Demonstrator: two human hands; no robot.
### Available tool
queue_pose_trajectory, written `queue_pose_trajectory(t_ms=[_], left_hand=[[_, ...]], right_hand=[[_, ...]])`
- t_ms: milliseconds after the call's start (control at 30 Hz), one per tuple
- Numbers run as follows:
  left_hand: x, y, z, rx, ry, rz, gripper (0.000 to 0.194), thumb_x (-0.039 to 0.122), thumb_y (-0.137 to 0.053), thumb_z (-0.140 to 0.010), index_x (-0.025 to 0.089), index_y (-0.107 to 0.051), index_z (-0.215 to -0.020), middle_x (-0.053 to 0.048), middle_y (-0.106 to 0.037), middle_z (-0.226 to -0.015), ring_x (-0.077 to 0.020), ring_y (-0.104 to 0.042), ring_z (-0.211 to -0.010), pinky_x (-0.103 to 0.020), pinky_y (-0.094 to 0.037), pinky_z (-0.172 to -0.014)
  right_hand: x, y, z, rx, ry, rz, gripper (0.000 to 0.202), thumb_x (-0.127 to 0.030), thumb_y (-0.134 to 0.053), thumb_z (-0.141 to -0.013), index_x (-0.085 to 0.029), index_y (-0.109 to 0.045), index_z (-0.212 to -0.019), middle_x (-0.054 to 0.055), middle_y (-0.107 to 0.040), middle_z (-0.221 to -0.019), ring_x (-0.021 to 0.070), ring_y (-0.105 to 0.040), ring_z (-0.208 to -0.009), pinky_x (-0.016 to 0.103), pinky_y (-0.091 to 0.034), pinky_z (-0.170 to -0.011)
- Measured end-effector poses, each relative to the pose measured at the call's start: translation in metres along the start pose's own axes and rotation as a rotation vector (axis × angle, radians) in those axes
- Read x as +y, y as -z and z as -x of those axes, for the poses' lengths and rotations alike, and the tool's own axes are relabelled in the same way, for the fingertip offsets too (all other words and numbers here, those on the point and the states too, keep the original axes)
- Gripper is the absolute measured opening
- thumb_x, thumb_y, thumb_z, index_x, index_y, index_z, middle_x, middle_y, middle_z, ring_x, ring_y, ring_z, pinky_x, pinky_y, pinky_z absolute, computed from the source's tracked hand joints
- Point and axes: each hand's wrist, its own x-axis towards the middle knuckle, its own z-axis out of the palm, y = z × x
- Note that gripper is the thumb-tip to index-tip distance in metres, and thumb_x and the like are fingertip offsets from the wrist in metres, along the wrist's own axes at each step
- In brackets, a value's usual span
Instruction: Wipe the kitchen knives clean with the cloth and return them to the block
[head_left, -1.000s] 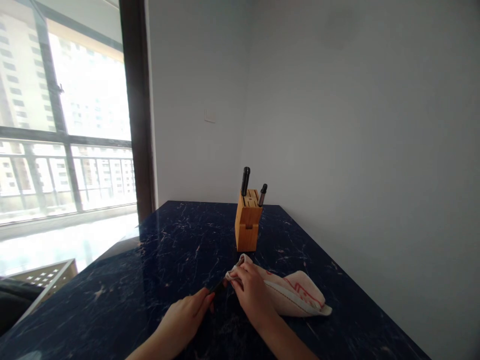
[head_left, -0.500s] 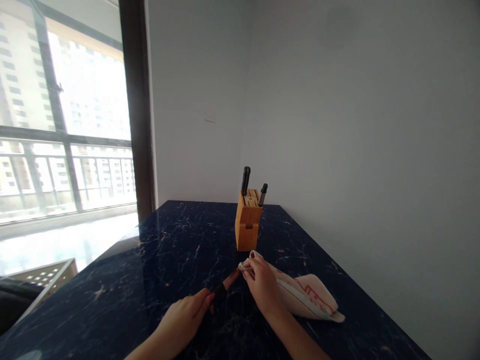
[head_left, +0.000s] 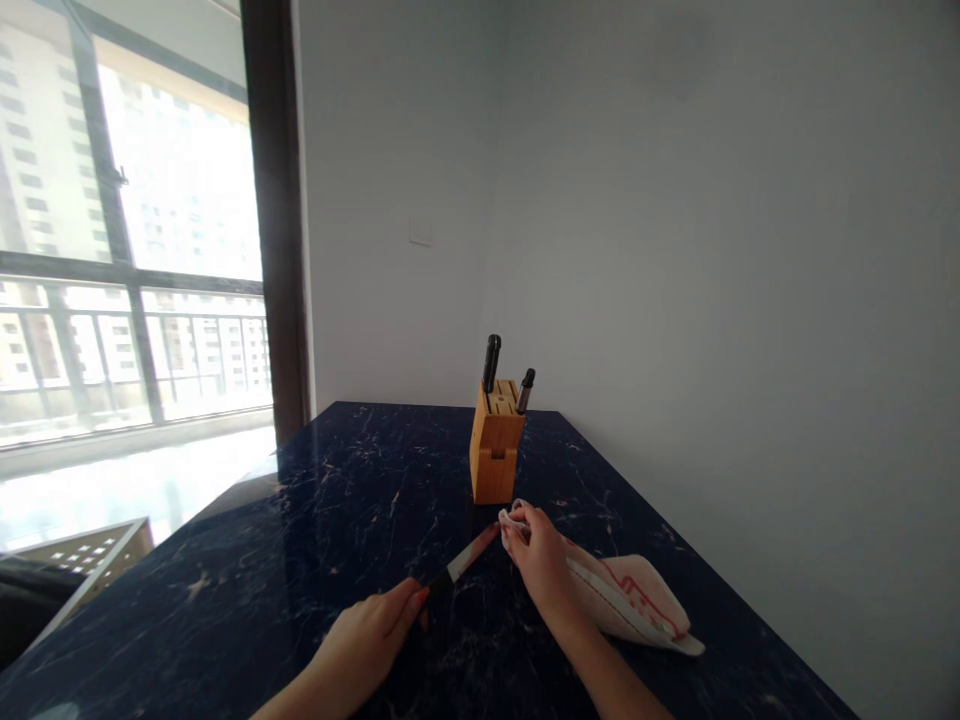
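My left hand [head_left: 375, 625] is closed around the black handle of a knife [head_left: 471, 553], whose blade points away and to the right. Pinched in my right hand [head_left: 541, 560] is a corner of a pale cloth [head_left: 630, 598] with red markings, held right at the blade's tip. The rest of the cloth trails to the right over my wrist side and the table. Whether the cloth touches the tip is hard to tell. Just beyond my hands stands a wooden knife block [head_left: 496, 450], upright, with a black-handled knife [head_left: 491, 362] and another dark, metal-banded handle [head_left: 526, 390] in its slots.
The dark blue marbled table [head_left: 375, 470] reaches back to a grey wall [head_left: 712, 250]. On the left, past the table's edge, are a perforated light-coloured piece [head_left: 90, 555] with dark material beside it and a large window [head_left: 180, 200].
My right hand has slid the cloth to the right and away along the blade towards its tip, so more of the blade shows. My left hand has stayed nearly still.
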Motion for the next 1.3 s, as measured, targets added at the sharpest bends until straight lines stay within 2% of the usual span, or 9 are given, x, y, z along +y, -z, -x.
queue_pose_trajectory(t_ms=[133,267,600,700,900,1000,1100,1300], left_hand=[[0.0,0.0,0.0,-0.001,-0.002,0.01,0.041,0.042,-0.018,-0.09,0.026,-0.055,-0.082,0.003,-0.065,-0.073,-0.0123,-0.061,-0.068,-0.019,-0.036,-0.062],[0.001,0.002,0.0,-0.003,0.008,0.02,0.042,0.042,-0.018,-0.09,0.026,-0.055,-0.082,0.003,-0.065,-0.074,-0.0123,-0.061,-0.068,-0.019,-0.037,-0.062],[0.006,0.003,0.001,0.013,0.058,0.025,0.039,0.039,-0.018,-0.09,0.025,-0.054,-0.082,0.001,-0.066,-0.075,-0.0127,-0.061,-0.07,-0.019,-0.038,-0.064],[0.007,0.003,0.001,0.022,0.066,0.033,0.039,0.038,-0.018,-0.091,0.025,-0.053,-0.082,0.001,-0.066,-0.076,-0.0131,-0.062,-0.071,-0.019,-0.039,-0.065],[0.007,0.003,0.0,-0.003,0.041,0.006,0.037,0.038,-0.019,-0.09,0.025,-0.054,-0.084,0.001,-0.066,-0.075,-0.0138,-0.062,-0.07,-0.02,-0.038,-0.062],[0.005,0.002,0.0,0.006,0.051,0.006,0.038,0.039,-0.019,-0.091,0.025,-0.054,-0.084,0.001,-0.066,-0.075,-0.0133,-0.062,-0.07,-0.019,-0.038,-0.062],[0.005,0.001,0.0,0.025,0.064,-0.015,0.037,0.038,-0.019,-0.091,0.025,-0.054,-0.084,0.001,-0.066,-0.075,-0.0127,-0.062,-0.07,-0.019,-0.037,-0.062],[0.007,0.002,0.0,0.025,0.086,-0.013,0.037,0.036,-0.019,-0.091,0.025,-0.054,-0.082,0.001,-0.065,-0.074,-0.0125,-0.061,-0.069,-0.018,-0.037,-0.061]], right_hand=[[0.0,-0.001,0.001,-0.001,-0.011,-0.004,0.008,-0.026,-0.048,-0.075,-0.021,-0.053,-0.073,0.004,-0.061,-0.077,0.018,-0.059,-0.071,0.028,-0.045,-0.065],[-0.001,-0.001,0.001,-0.007,-0.006,0.004,0.007,-0.027,-0.048,-0.074,-0.021,-0.052,-0.073,0.005,-0.061,-0.082,0.0183,-0.059,-0.076,0.028,-0.045,-0.068],[-0.004,0.001,0.002,0.029,-0.025,0.007,0.008,-0.022,-0.045,-0.075,-0.02,-0.049,-0.081,0.005,-0.061,-0.083,0.0173,-0.059,-0.072,0.029,-0.045,-0.067],[-0.008,0.002,0.003,0.028,-0.015,0.02,0.009,-0.023,-0.045,-0.076,-0.02,-0.05,-0.083,0.005,-0.061,-0.086,0.0179,-0.058,-0.076,0.03,-0.045,-0.07],[-0.011,0.002,0.005,-0.058,0.043,0.004,0.007,-0.021,-0.046,-0.078,-0.02,-0.052,-0.081,0.004,-0.059,-0.086,0.0174,-0.058,-0.078,0.029,-0.045,-0.071],[-0.016,0.001,0.007,-0.089,0.076,0.004,0.006,-0.021,-0.047,-0.078,-0.02,-0.053,-0.08,0.005,-0.058,-0.09,0.0178,-0.057,-0.086,0.029,-0.045,-0.075],[-0.027,0.0,0.012,-0.16,0.132,0.044,0.007,-0.019,-0.047,-0.079,-0.021,-0.053,-0.076,0.004,-0.057,-0.089,0.0184,-0.054,-0.092,0.029,-0.043,-0.079],[-0.054,-0.007,0.026,-0.283,0.219,0.127,0.012,-0.009,-0.05,-0.075,-0.021,-0.054,-0.074,0.002,-0.056,-0.081,0.0169,-0.052,-0.083,0.029,-0.041,-0.075]])
